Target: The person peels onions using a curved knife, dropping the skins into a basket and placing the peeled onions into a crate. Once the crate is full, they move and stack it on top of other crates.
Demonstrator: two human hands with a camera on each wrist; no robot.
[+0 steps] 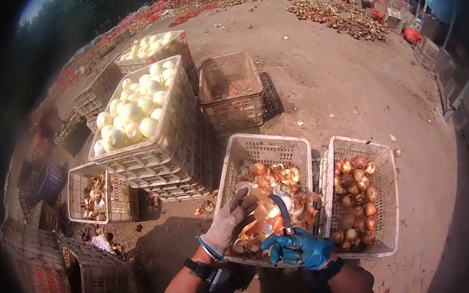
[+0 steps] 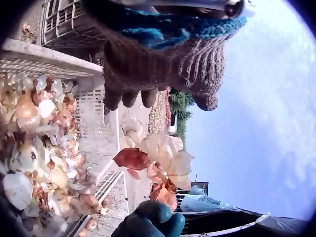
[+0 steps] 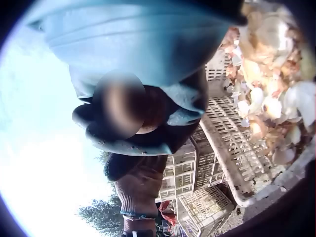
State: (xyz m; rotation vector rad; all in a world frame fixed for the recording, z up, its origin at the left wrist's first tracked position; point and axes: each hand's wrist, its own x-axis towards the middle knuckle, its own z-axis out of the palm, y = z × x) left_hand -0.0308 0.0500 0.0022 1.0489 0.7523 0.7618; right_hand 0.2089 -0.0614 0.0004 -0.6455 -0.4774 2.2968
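My right hand (image 1: 302,249), in a blue rubber glove, grips a small hooked knife (image 1: 282,210) with a dark curved blade, over the near side of a crate of onion skins (image 1: 311,161). In the right wrist view its blue fingers (image 3: 128,146) curl round the handle, whose blurred end is close to the lens. My left hand (image 1: 232,221), in a pale knitted glove with darkened fingers, is spread loosely over the crate's left side and holds nothing. Thin onion skins (image 2: 163,155) appear between the two hands in the left wrist view.
At right, touching the skins crate, stands a crate of unpeeled onions (image 1: 358,182). Peeled white onions (image 1: 138,108) fill a stacked crate at left. Another crate (image 1: 232,104) sits ahead, and a smaller crate with scraps (image 1: 96,196) lies left. Onion heaps (image 1: 341,18) spread far off.
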